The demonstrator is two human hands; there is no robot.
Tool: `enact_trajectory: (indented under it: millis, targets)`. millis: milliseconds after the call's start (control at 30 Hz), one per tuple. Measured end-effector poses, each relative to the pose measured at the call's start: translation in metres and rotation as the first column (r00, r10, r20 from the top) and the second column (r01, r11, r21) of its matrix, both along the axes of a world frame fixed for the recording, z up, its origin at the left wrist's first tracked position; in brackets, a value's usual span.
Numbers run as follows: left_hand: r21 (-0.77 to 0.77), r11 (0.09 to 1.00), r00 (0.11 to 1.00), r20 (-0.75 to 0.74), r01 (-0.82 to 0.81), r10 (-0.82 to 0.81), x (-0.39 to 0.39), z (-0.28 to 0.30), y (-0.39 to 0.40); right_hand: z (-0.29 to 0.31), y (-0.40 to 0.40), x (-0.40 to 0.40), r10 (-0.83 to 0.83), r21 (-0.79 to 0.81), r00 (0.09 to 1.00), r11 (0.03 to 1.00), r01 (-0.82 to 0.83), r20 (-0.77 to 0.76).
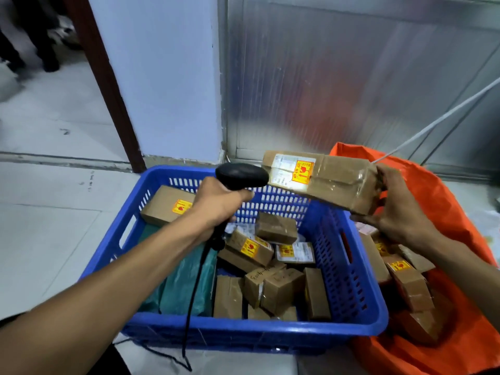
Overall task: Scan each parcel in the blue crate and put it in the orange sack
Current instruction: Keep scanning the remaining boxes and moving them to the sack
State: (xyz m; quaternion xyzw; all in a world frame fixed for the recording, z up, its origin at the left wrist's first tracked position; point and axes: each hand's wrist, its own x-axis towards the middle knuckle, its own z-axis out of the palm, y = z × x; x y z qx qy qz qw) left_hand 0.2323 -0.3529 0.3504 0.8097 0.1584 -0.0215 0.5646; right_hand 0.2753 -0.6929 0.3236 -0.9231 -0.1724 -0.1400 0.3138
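A long brown parcel is gripped at its right end by the right hand, fingers curled round it, and is held in the air over the far right corner of the blue crate, beside the orange sack. A black scanner is clasped by its handle in the left hand and is aimed at the white label, which is lit brightly at its lower edge. Because the parcel is held by one end only, it could be tipped or dropped back among the unscanned boxes, where it might be mistaken for one not yet read. The label is taped over and glossy, so the read could be spoiled by glare, and the parcel might be bagged unrecorded. The scanner's cable is trailed across the crate and could be snagged on the boxes beneath.
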Motion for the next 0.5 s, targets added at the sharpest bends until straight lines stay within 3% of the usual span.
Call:
enact_trajectory:
  millis: [333,500]
  targets:
    - [-0.170,0.977,0.989,0.047,-0.131,0.141,0.000,0.001,-0.004,0.001,0.020,-0.005,0.138,-0.191,0.945,0.978,-0.083,0.297]
    - [-0.194,0.970,0.984,0.070,-0.145,0.161,0.000,0.001,-0.003,-0.005,0.027,-0.007,0.187,-0.208,0.939,0.970,-0.130,0.287]
